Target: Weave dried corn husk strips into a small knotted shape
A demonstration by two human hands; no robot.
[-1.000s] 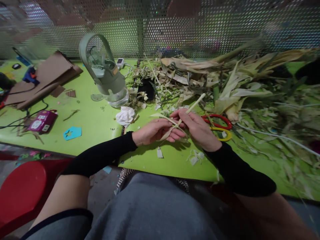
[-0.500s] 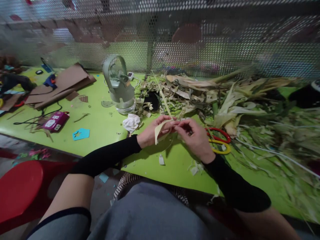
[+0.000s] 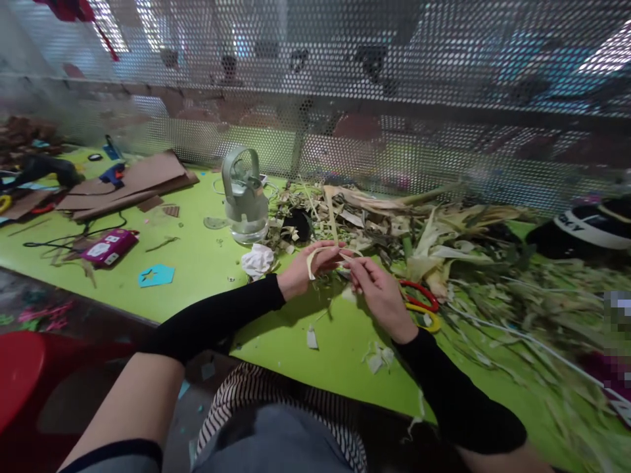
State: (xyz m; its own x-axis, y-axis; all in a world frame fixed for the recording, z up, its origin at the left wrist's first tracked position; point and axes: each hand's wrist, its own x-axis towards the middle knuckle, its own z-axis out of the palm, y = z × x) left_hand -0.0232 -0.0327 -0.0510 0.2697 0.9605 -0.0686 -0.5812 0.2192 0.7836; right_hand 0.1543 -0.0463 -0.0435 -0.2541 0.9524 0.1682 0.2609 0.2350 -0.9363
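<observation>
Pale strips of corn husk (image 3: 333,223) run between my two hands above the green table (image 3: 276,341). My left hand (image 3: 304,268) is closed on the strips, with one end curling down over its fingers and another standing up behind. With thumb and fingers pinched, my right hand (image 3: 377,289) holds the strips' other side; the exact contact is partly hidden. Close by my right wrist lie scissors (image 3: 428,320) with red and yellow handles, their blades out of sight. Husk scraps (image 3: 312,338) lie on the table in front of my hands.
A heap of husks and shreds (image 3: 424,253) spreads behind and right. A water bottle (image 3: 245,203) and crumpled tissue (image 3: 257,261) stand left of my hands. Farther left are a purple box (image 3: 108,248), blue paper (image 3: 156,276) and brown card (image 3: 133,180). A perforated metal screen (image 3: 325,105) borders the back.
The head view has tilted up, showing more screen and the black cap at right. My right hand has drawn slightly away from my left; the curled husk end now looks narrower.
</observation>
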